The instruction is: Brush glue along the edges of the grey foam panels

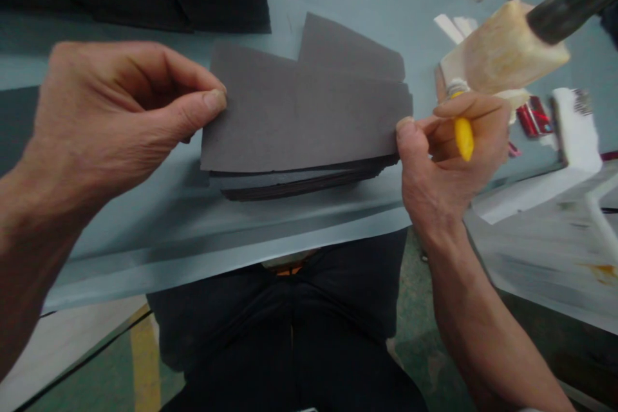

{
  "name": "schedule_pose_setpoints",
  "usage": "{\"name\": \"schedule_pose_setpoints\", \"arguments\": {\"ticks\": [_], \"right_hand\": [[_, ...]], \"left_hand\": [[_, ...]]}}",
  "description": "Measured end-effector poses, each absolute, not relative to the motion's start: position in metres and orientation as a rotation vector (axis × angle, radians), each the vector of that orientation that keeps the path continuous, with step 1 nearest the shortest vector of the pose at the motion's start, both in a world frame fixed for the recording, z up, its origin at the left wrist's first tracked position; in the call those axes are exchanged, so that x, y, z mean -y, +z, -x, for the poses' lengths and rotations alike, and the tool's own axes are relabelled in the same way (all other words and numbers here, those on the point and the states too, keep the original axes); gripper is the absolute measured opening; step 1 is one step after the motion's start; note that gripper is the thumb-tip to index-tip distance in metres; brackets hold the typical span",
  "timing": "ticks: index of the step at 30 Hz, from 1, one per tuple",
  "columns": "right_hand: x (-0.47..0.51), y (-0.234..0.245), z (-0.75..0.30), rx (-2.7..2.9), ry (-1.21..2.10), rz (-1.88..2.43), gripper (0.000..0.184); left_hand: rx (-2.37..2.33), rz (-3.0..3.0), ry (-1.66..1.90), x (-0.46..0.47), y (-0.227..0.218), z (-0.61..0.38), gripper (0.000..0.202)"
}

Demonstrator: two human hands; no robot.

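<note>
The left hand [111, 116] pinches the left edge of a stack of dark grey sheets [299, 116], and the right hand [447, 154] pinches the right edge, while it also holds a small yellow item [463, 138] in its fingers. The stack lies on a pale blue-grey bench [193, 225]. Just beyond the right hand is a cream block [502, 55] with a black handle [570, 3].

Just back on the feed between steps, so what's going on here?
A person is holding a stack of dark grey sheets flat on a pale blue-grey surface. Their left hand pinches the stack's left edge. Their right hand has its thumb on the right edge, with a yellow object gripped in its fingers. Beyond that hand, a cream-coloured block on a dark handle is in view.
</note>
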State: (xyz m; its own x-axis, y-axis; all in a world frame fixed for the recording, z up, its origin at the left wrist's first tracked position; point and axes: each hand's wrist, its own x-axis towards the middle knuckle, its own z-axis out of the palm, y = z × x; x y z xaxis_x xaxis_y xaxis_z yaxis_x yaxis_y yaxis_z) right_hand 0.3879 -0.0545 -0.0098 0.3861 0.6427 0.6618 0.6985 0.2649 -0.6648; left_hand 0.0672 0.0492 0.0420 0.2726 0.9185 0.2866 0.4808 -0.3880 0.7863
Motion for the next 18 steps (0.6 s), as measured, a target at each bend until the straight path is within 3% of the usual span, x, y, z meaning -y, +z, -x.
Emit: {"name": "schedule_pose_setpoints", "arguments": {"ticks": [6,18], "right_hand": [[0.045,-0.008,-0.390,1.333,-0.044,1.392,0.032],[0.038,-0.005,-0.388,1.349,-0.048,1.309,0.028]], "left_hand": [[-1.265,-1.969,1.068,-0.058,0.038,-0.067,0.028],[-1.179,-1.916,1.014,-0.048,0.045,-0.070,0.020]]}}
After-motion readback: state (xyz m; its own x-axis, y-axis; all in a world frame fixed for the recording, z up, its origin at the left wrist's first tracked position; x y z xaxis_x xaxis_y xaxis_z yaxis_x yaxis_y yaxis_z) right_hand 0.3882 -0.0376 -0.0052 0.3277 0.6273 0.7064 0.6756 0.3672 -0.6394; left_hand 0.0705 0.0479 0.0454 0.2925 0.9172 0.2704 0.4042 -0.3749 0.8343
